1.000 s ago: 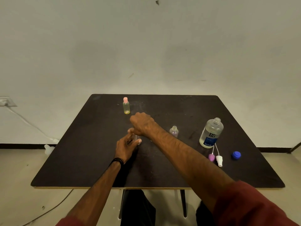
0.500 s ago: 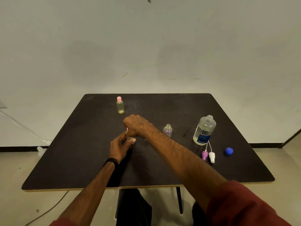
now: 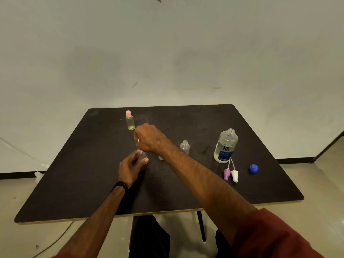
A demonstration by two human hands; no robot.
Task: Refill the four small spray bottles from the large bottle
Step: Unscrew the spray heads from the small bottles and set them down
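Observation:
My left hand point(image 3: 131, 168) grips a small clear bottle point(image 3: 142, 155) standing on the black table point(image 3: 74, 183). My right hand point(image 3: 149, 136) hovers just above it, fingers curled round something small and pinkish, probably its spray top, mostly hidden. A yellowish bottle with a pink cap point(image 3: 129, 120) stands behind. An open small bottle point(image 3: 184, 147) stands right of my forearm, and another small one point(image 3: 161, 157) peeks from under it. The large uncapped bottle point(image 3: 225, 146) stands at the right.
A purple spray top point(image 3: 226, 174) and a white spray top point(image 3: 235, 175) lie with their tubes in front of the large bottle. Its blue cap point(image 3: 253, 168) lies further right. A cable runs on the floor at the left.
My right hand has risen a little off the small bottle, leaving its neck uncovered. The left hand keeps its grip. The camera view has shifted slightly.

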